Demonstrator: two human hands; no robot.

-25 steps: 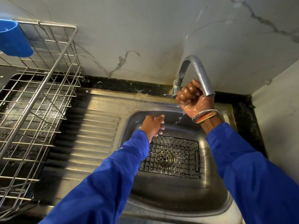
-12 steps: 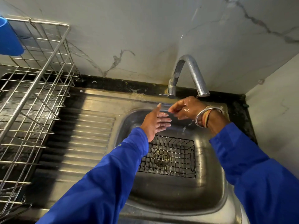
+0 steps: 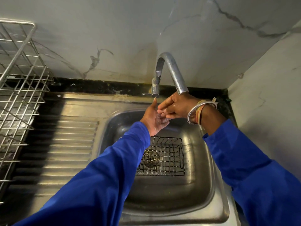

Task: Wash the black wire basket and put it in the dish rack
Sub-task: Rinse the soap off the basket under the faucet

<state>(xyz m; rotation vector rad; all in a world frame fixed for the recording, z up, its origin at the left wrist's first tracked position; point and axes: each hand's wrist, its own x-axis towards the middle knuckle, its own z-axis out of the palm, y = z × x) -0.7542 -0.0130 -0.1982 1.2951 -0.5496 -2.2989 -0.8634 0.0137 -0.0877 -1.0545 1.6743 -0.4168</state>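
Though wet, two hands (image 3: 154,119) (image 3: 176,107), one basket (image 3: 164,158).

Place: a kitchen, at its washing-up corner.
Sink: a stainless steel sink (image 3: 197,190) with a ridged drainboard (image 3: 65,144) on its left.
Tap: a curved metal faucet (image 3: 173,70) over the basin.
Rack: a wire dish rack (image 3: 19,95) beside the drainboard.
Surround: a black bench (image 3: 97,86) strip under a marble-veined wall (image 3: 114,30).

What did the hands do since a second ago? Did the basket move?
The right hand let go of the faucet and dropped to meet the left hand; their fingers now touch under the spout. The black wire basket stayed in the sink, untouched.
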